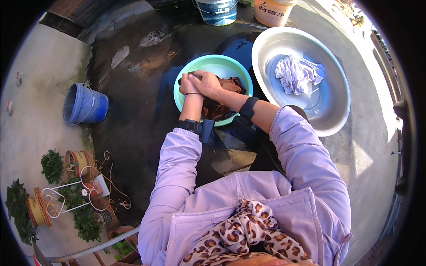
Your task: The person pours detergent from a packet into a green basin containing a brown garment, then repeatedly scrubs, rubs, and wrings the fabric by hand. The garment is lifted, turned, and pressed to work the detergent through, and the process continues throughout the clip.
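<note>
Before me a mint-green plastic basin (246, 71) stands on the wet ground. Wet brown cloth (229, 85) lies bunched in its lower and right part. My left hand (187, 84) is closed over the basin's left side, with a dark brown bit of the cloth showing at its edge. Pressed against it from the right, my right hand (207, 81) has its fingers curled over the same bunch. The hands hide most of the gripped part. Right of the basin, a large metal tub (329, 113) holds a crumpled pale lilac cloth (296, 74).
A blue bucket (95, 104) lies tipped on its side at the left. Another blue bucket (218, 13) and a peach-coloured bucket (273, 15) bearing writing stand at the far side. Potted plants (81, 163) and a white metal plant stand (68, 210) are at the lower left.
</note>
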Tool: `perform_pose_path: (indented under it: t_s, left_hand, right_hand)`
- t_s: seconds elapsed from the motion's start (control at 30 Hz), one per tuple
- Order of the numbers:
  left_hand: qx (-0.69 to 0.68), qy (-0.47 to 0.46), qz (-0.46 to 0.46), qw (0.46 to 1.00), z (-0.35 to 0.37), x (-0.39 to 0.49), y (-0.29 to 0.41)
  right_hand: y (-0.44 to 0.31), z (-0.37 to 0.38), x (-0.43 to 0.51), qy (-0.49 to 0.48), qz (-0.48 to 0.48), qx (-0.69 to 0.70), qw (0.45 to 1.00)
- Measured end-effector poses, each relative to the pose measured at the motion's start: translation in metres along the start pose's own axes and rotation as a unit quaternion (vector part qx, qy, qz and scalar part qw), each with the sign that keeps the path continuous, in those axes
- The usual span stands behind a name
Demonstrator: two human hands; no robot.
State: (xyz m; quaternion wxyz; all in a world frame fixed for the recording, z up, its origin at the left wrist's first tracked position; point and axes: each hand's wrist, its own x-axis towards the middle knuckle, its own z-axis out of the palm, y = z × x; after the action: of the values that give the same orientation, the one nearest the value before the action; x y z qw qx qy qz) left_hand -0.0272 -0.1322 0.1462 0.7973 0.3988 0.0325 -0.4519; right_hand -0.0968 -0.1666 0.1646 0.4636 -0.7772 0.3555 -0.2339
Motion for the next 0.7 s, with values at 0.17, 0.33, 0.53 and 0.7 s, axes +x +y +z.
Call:
perform_pose_path:
  t_s: [0.17, 0.33, 0.53, 0.7]
  left_hand:
    - [0.003, -0.046, -0.028, 0.999, -0.016, 0.016, -0.014]
    - [-0.032, -0.037, -0.062, 0.997, -0.001, -0.008, -0.048]
    - [0.045, 0.078, 0.034, 0.995, 0.002, -0.012, -0.029]
    - [0.003, 0.071, -0.005, 0.997, -0.018, 0.009, -0.016]
  right_hand:
    - [-0.005, -0.001, -0.004, 0.073, 0.054, -0.080, 0.993]
    - [0.020, -0.019, 0.019, 0.053, 0.120, -0.077, 0.988]
    - [0.009, -0.006, 0.001, 0.016, 0.119, -0.020, 0.993]
    - [0.009, 0.005, -0.008, -0.058, 0.093, -0.075, 0.991]
